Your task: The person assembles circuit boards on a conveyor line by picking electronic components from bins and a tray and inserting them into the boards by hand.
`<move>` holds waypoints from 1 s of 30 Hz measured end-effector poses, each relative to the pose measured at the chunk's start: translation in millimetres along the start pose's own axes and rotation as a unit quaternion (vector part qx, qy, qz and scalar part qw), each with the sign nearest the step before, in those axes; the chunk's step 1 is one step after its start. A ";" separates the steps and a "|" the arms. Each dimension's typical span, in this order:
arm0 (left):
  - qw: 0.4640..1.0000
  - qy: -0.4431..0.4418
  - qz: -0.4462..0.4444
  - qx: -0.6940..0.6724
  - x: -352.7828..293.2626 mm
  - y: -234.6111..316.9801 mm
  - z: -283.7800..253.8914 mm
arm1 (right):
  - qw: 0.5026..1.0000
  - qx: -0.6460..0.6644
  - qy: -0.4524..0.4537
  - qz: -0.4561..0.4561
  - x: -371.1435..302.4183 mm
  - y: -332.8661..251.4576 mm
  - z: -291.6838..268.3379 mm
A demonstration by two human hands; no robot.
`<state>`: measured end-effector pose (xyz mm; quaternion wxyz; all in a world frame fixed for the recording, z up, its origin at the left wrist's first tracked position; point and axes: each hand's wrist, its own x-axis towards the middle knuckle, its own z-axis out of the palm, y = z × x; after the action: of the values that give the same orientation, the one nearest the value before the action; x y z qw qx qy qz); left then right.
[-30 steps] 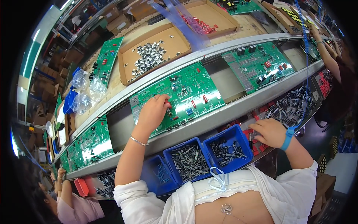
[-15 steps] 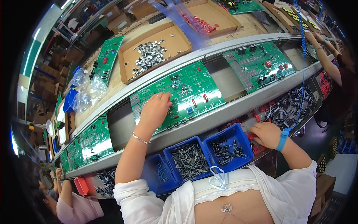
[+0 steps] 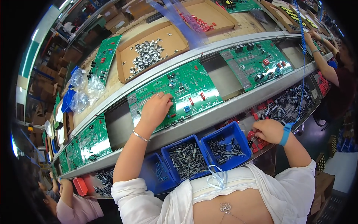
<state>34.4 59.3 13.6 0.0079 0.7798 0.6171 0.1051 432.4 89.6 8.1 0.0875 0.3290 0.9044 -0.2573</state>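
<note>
My left hand rests over the left part of a green circuit board on the rail. Its fingertips are bent down and pinched close to the board's surface, partly hiding what is between them. My right hand is closed in a pinch above a spread of red block-shaped components, just right of the blue bins. Whether a part sits between its fingertips I cannot make out. On the board, red components and a blue component stand to the right of my left hand.
Blue bins with leaded parts, including a right-hand bin, stand before me. Beyond the metal rail is a cardboard tray of silvery parts. Black cylindrical components lie at right. A blue coiled cord hangs there. Co-workers sit both sides.
My right hand has shifted slightly right and away from me over the red components. My left hand stays at the same part of the board. The whole view has moved slightly.
</note>
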 end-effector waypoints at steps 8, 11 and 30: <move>0.996 0.071 0.020 -0.057 -41.0 21.8 -30.8 | 0.990 0.036 0.020 -0.134 -0.9 7.1 -38.4; 0.998 0.010 -0.004 -0.061 -83.9 34.9 -65.0 | 0.983 0.034 -0.037 -0.176 19.5 -10.0 -73.1; 0.988 0.111 -0.045 -0.095 -193.6 1.7 -68.7 | 0.969 -0.003 0.080 -0.235 239.1 -156.2 -42.8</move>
<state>-17.8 -135.8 51.1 0.0177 0.7301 0.6362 0.2487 149.2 141.8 29.9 -0.0470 0.1265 0.9612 -0.2404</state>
